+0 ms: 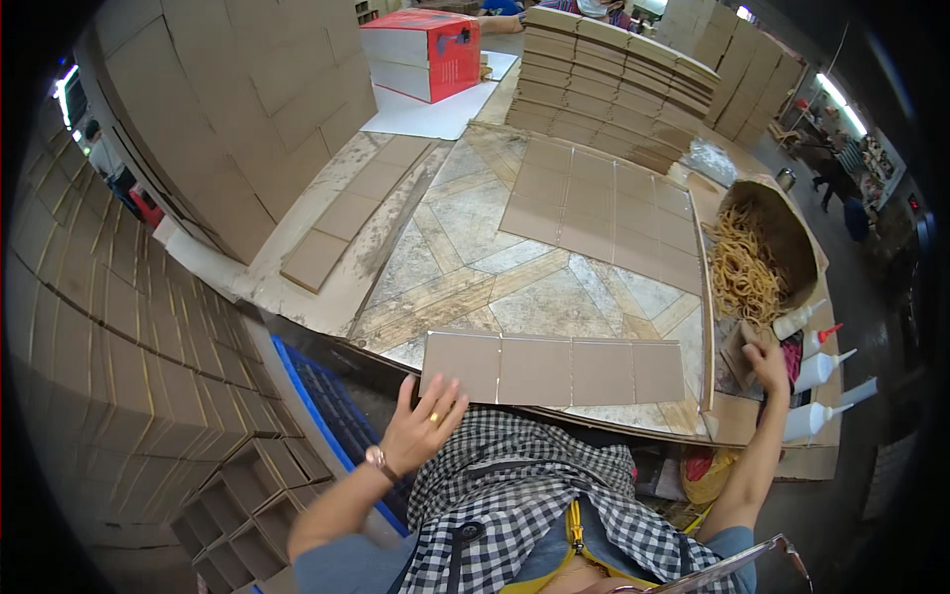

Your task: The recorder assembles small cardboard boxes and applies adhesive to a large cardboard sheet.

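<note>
A grey-brown cardboard strip (534,371), divided into several panels by pale lines, lies along the table's near edge. My left hand (427,421) rests on its left end with fingers spread, wearing a ring and a wristwatch. At the table's right side, my right hand (767,364) has its fingers curled together beside a small brown cardboard piece (734,358). Whatever those fingers hold is too small to make out. A wider panelled cardboard sheet (604,213) lies farther back on the patterned tabletop (445,262).
An open container of tan rubber bands (744,262) stands at right, with white squeeze bottles (809,421) in front. Behind are stacked cardboard sheets (604,94) and a red-and-white box (430,54). Cardboard stacks (237,109) rise at left. A raised strip (707,327) edges the tabletop.
</note>
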Available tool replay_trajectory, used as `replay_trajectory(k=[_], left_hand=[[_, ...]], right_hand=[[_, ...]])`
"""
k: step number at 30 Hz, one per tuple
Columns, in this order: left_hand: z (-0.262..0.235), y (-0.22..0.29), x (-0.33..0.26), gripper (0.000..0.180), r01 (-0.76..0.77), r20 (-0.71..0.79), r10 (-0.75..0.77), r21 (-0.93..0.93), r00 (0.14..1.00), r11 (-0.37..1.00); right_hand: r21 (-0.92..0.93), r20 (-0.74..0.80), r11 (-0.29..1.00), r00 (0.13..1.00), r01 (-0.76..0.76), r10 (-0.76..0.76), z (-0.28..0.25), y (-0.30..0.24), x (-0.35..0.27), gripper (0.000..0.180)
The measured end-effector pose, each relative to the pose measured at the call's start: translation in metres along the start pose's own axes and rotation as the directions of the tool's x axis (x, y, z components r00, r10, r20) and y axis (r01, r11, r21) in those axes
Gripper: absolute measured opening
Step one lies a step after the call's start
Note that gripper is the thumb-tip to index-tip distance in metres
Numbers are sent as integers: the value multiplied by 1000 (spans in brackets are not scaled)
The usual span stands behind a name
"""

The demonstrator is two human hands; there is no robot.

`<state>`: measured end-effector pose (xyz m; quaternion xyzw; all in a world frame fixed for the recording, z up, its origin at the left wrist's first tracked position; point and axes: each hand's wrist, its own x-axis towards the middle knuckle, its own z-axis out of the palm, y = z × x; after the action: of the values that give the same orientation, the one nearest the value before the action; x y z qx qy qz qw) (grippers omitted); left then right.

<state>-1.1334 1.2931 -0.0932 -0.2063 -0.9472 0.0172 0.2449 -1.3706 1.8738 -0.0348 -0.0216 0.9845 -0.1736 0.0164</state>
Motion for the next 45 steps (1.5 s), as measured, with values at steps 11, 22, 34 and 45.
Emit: replay_trajectory(k=[11, 22, 34, 45], left_hand=[[65, 41, 12, 36, 186, 663, -663, -742, 347, -644], [70, 45, 24, 23, 229, 611, -752, -791, 248, -567], [62, 42, 21, 17, 511, 385, -854, -842, 349, -170], [65, 43, 28, 16, 411, 373, -874, -882, 312, -230]], right_hand=[[-187, -218, 811, 782, 554, -584, 67, -197, 12, 14], [-127, 5, 529, 534, 839, -846, 105, -337, -41, 23], [-164, 110, 538, 557, 827, -823, 115, -349, -52, 20], [-203, 279, 588, 622, 783, -732, 102, -360, -36, 19]])
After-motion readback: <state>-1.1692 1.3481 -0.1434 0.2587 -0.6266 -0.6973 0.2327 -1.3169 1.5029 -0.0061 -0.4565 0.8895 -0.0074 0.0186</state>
